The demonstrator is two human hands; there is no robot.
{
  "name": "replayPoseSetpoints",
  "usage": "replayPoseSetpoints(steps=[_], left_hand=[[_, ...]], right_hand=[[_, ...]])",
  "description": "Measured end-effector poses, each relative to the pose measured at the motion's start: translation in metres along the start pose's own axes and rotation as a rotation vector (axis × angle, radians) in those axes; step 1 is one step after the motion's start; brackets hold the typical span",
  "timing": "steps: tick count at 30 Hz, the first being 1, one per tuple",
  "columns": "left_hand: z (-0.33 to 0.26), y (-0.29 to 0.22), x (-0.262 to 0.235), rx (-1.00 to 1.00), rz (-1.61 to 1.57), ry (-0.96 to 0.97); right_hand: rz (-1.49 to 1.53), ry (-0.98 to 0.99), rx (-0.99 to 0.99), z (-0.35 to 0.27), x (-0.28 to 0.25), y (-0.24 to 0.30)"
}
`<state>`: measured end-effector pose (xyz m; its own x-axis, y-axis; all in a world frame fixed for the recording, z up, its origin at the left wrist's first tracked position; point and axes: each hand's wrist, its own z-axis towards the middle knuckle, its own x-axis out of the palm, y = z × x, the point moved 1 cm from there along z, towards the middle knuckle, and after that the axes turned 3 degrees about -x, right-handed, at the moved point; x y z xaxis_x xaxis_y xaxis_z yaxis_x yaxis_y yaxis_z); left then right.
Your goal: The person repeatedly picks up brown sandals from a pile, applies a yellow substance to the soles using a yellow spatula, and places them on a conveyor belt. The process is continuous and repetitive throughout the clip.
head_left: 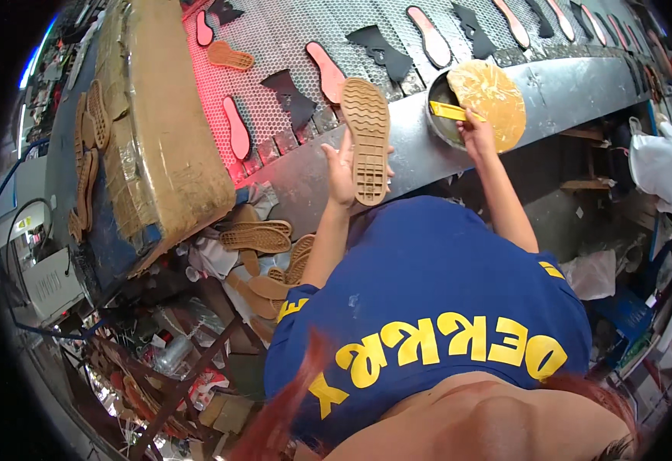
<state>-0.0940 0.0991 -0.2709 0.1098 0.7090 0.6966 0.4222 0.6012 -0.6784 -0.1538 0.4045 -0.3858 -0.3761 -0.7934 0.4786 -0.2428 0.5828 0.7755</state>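
Note:
My left hand (339, 170) holds up a tan rubber shoe sole (366, 131), its grooved tread facing me. The thumb sticks out to the left, and the other fingers are mostly hidden behind the sole. Closed on a flat yellow handle (448, 111), my right hand (477, 137) reaches over a round dark pot (437, 132). The handle's far end reaches into the pot; whether it ends in a brush I cannot tell. An amber, wrinkled round cover (497, 96) sits over the pot's right side, beside my right hand.
A perforated metal conveyor (290, 58) carries pink insoles (325, 71), black upper pieces (288, 98) and a tan sole (231, 55). Its steel ledge (566, 88) runs in front of me. A taped cardboard box (159, 107) stands left. More soles (256, 237) lie by my left elbow.

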Motion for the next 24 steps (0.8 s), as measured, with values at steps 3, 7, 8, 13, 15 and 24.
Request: replayPoseSetpoints(steps=[3,7,8,13,15,24], left_hand=[[-0.004,-0.009,0.015,-0.032,-0.135,0.058],[-0.001,-0.007,0.026,-0.051,-0.222,0.165],[-0.002,-0.008,0.029,-0.050,-0.229,0.185],[-0.006,-0.011,0.046,-0.066,-0.109,0.204],[-0.009,-0.013,0.051,-0.072,-0.083,0.212],[-0.015,-0.015,0.057,-0.086,-0.009,0.262]], right_hand=[[0.089,0.089,-0.154,-0.032,0.052,0.037],[-0.029,0.251,-0.495,-0.083,0.125,0.072],[-0.070,0.304,-0.596,-0.090,0.136,0.074],[-0.601,0.389,-1.022,-0.101,0.153,0.091],[-0.618,0.391,-0.993,-0.105,0.156,0.092],[-0.657,0.351,-1.045,-0.109,0.155,0.097]])
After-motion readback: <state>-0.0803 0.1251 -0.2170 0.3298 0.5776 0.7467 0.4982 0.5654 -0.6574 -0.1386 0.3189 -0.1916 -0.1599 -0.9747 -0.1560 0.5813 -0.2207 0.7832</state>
